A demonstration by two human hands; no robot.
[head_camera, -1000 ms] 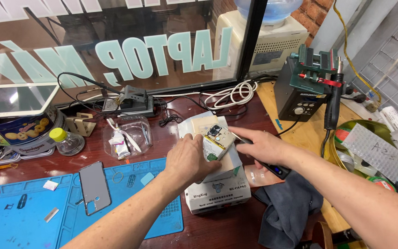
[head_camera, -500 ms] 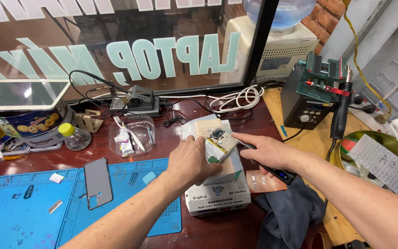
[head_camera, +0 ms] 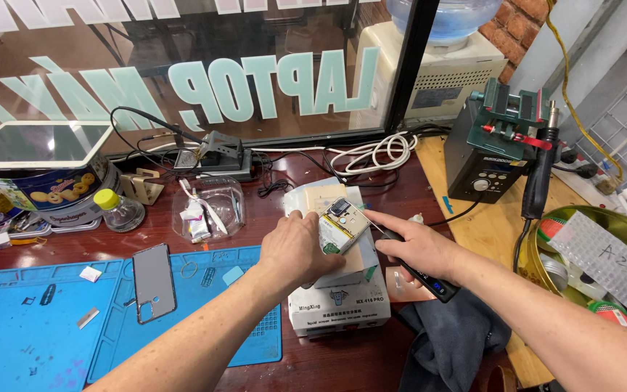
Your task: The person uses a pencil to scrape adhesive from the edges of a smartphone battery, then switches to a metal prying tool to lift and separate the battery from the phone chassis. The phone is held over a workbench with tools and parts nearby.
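Note:
My left hand (head_camera: 300, 250) presses down on an opened phone (head_camera: 342, 223), its innards showing, which lies on a wooden pad atop a white box-shaped machine (head_camera: 339, 306). My right hand (head_camera: 416, 250) grips a slim black electric screwdriver (head_camera: 422, 274) like a pen, with the tip at the phone's right edge. Both hands meet over the phone near the middle of the reddish-brown desk.
A blue work mat (head_camera: 38, 319) with a phone back cover (head_camera: 154, 282) and small parts lies left. A clear plastic tub (head_camera: 208, 209), small bottle (head_camera: 119, 209), biscuit tin (head_camera: 56, 192), black soldering station with hot-air handle (head_camera: 491, 149), cables (head_camera: 375, 154), grey cloth (head_camera: 455, 341) and round tin of parts (head_camera: 596, 261) surround the hands.
The view has shifted slightly. Both hands stay on the phone, with the screwdriver tip held at its right edge.

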